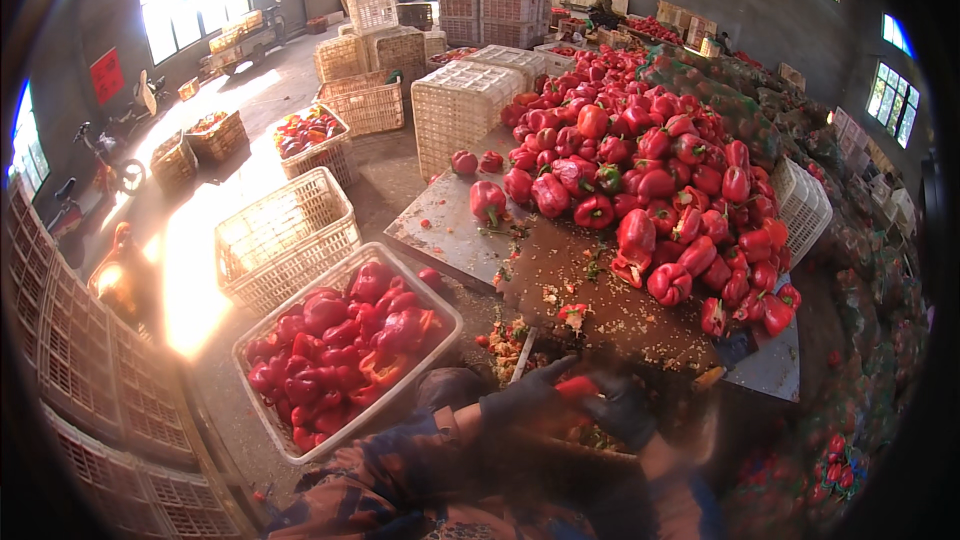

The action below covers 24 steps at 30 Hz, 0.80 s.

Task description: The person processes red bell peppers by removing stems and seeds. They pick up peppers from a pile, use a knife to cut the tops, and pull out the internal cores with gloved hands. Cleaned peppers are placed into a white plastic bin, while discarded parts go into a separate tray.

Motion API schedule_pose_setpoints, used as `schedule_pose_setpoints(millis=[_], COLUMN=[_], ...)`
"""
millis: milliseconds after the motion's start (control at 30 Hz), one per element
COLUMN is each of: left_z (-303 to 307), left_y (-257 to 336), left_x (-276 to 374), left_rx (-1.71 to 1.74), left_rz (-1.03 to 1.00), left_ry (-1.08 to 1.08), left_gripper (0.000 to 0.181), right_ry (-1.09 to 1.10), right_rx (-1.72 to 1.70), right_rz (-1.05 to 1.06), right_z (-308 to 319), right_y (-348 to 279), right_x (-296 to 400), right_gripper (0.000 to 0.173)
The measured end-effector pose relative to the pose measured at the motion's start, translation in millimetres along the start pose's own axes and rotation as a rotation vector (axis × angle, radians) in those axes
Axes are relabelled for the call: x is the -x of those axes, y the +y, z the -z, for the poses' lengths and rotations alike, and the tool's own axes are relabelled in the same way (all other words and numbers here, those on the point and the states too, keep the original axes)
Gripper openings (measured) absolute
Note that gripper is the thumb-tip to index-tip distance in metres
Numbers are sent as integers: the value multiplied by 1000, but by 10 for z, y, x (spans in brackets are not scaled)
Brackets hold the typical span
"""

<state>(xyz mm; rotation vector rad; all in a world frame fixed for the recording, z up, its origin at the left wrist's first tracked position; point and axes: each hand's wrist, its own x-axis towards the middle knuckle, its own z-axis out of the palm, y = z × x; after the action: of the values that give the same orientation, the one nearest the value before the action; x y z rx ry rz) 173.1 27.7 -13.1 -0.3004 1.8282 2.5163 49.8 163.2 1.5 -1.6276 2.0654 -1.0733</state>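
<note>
Both my hands wear dark gloves and are close together at the near edge of the work table (555, 262). My left hand (529, 394) is against a red bell pepper piece (577, 388), with its fingers around it. On the other side of that piece is my right hand (622, 409), blurred; whether it also holds a tool cannot be told. Below them, a container (592, 439) holds pepper scraps. A large heap of whole red bell peppers (660, 165) covers the table's far part. A pepper core (573, 315) and scattered seeds lie nearer.
At my left stands a plastic crate (259, 397) of cut red peppers, beside an empty crate (292, 240). Stacked crates (465, 105) stand beyond the table. Filled mesh sacks (862, 315) line the right. Another person (604, 7) sits far back.
</note>
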Motion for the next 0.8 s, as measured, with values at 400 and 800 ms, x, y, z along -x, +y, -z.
schedule_pose_setpoints(millis=[400,800], left_z=[15,103], left_y=[5,-85], left_x=[-95,-224], left_rx=[-552,221], left_rz=[-442,-262], left_ry=[364,363], left_gripper=[27,47], right_ry=[529,232], right_rx=[-454,-548], right_rz=[-333,-410], right_z=[-113,247], right_y=[516,-224], right_x=[-193,-98], right_gripper=[12,20])
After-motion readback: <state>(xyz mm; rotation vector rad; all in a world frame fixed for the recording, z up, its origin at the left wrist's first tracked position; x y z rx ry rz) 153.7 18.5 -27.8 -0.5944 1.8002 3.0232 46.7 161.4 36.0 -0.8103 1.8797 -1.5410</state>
